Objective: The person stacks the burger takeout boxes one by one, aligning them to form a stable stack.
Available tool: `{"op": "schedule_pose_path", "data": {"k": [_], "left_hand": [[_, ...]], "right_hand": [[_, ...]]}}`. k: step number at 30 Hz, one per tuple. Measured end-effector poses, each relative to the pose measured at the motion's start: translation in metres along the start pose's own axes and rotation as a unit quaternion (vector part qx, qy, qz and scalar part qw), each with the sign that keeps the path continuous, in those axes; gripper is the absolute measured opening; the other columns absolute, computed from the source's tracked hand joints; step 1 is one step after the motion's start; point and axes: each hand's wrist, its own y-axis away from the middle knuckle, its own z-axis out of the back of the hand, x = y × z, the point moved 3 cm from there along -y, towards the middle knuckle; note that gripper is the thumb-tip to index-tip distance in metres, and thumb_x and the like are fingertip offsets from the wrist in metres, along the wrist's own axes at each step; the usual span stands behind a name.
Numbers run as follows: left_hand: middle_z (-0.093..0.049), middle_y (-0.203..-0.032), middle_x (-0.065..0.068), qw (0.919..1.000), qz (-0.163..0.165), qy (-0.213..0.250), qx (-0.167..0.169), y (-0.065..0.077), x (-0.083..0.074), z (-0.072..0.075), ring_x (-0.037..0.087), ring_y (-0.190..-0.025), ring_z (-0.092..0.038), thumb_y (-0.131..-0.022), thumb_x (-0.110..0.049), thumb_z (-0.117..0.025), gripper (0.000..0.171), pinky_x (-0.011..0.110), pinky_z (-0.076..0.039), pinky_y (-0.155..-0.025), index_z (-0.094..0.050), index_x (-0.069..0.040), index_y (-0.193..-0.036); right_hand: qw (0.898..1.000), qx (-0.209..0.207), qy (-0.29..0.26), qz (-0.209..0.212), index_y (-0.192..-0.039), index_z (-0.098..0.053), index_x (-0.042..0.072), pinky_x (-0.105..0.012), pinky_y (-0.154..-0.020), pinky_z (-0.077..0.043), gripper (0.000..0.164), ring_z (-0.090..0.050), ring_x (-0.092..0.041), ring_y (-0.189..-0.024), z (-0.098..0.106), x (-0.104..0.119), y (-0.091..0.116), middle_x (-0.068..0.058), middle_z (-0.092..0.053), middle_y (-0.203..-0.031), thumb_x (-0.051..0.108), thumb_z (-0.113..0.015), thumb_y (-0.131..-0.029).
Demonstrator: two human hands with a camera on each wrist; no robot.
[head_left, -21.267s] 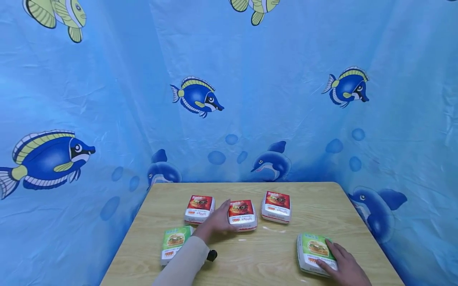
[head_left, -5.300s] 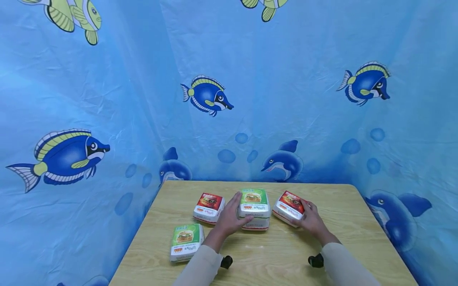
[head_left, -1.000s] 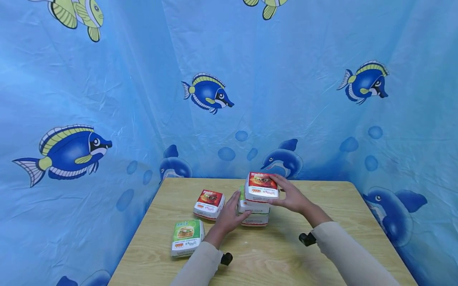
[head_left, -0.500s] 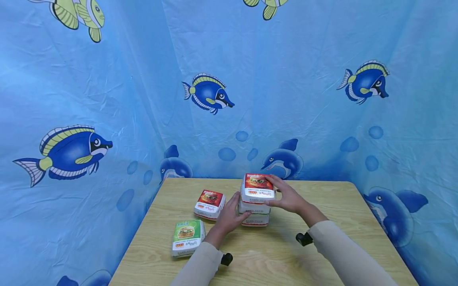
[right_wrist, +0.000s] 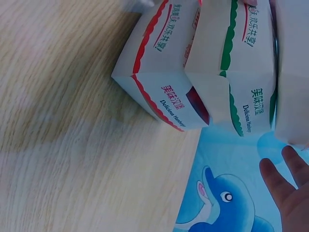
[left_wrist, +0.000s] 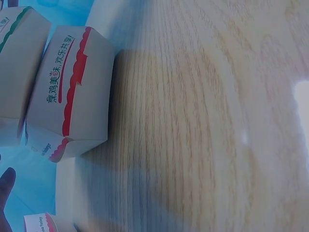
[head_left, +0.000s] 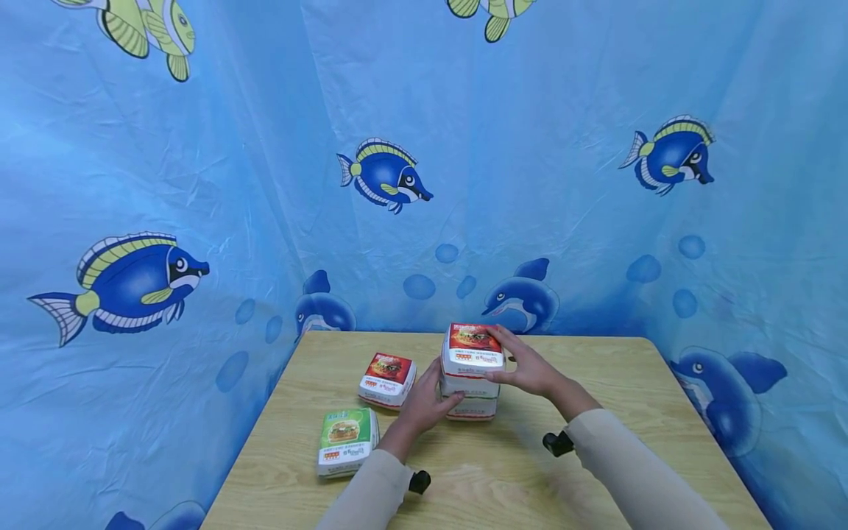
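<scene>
Three burger boxes stand stacked near the table's far middle. The top one (head_left: 472, 362) has a red burger print, and my right hand (head_left: 533, 370) grips its right side, thumb in front and fingers farther back. Below it lies the green-trimmed burger box (right_wrist: 246, 63), over the red-trimmed bottom burger box (right_wrist: 161, 63). My left hand (head_left: 421, 406) rests against the stack's left side, fingers straight and thumb across the front of the lower boxes. In the left wrist view only a dark fingertip (left_wrist: 7, 181) shows at the edge.
Left of the stack sit a red-printed burger box (head_left: 387, 377) and, nearer, a green-printed burger box (head_left: 346, 442). The wooden table (head_left: 503, 471) ends at a blue backdrop (head_left: 530, 184) printed with fish and dolphins. Black wrist cameras (head_left: 559, 443) jut from both wrists.
The green-printed box, earlier at the table's right, came onto a red-printed one. My right hand then lifted another red-printed box onto them and moved it slightly left. My left hand stays beside the stack.
</scene>
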Motion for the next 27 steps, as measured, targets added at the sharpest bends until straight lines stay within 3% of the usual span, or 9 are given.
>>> {"op": "schedule_pose_path", "data": {"k": [15,27], "left_hand": [[-0.028,-0.157,-0.007,0.9999,0.015,0.001,0.008,0.0013,0.0024,-0.0007,0.02,-0.137,-0.036,-0.087,-0.065,-0.058,0.088,0.047,-0.039,-0.104,-0.015,-0.032,-0.156],[-0.029,-0.157,-0.003,0.9999,0.011,0.001,0.009,0.001,-0.0015,0.0012,0.022,-0.137,-0.036,-0.089,-0.062,-0.058,0.087,0.048,-0.039,-0.104,-0.017,-0.026,-0.157]], "right_hand": [[1.0,0.018,-0.005,-0.009,-0.157,-0.017,0.028,-0.06,-0.101,-0.037,0.095,-0.014,-0.039,-0.144,-0.004,0.0014,-0.0033,-0.009,-0.005,-0.162,0.058,-0.067,-0.083],[1.0,0.029,-0.003,-0.007,-0.158,-0.013,0.028,-0.062,-0.101,-0.036,0.095,-0.012,-0.042,-0.144,-0.0025,0.0041,-0.0044,-0.01,-0.002,-0.163,0.057,-0.066,-0.085]]}}
